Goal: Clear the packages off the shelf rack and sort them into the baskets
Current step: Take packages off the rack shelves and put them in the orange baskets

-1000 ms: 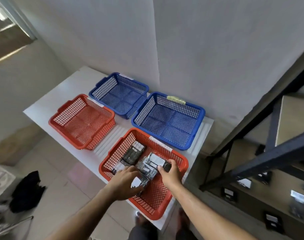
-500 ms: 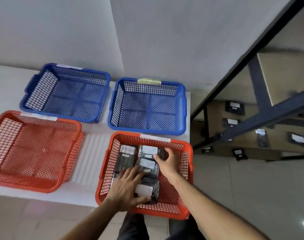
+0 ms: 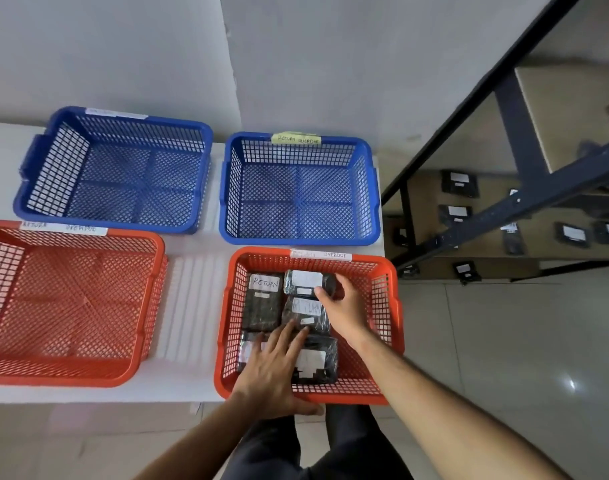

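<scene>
Both hands are inside the near red basket (image 3: 389,344), which holds 5 dark wrapped packages. The left hand (image 3: 273,372) lies flat with straight fingers pressing on the front-left package (image 3: 251,351). The right hand (image 3: 344,308) rests relaxed, fingertips touching the back package (image 3: 306,282) with the blank white label. More packages (image 3: 573,233) lie on the shelf rack (image 3: 524,202) to the right.

- Left hand (image 3: 275,372): a second ago at the near-left packages, curled; now flat, fingers (image 3: 289,336) straight, reaching the middle package (image 3: 306,311).
- Right hand (image 3: 342,308): shifted from the basket's right rim area to the far package (image 3: 308,282), fingertips touching it.
- Packages: from a loose heap to flat rows in the near red basket (image 3: 393,306).
</scene>
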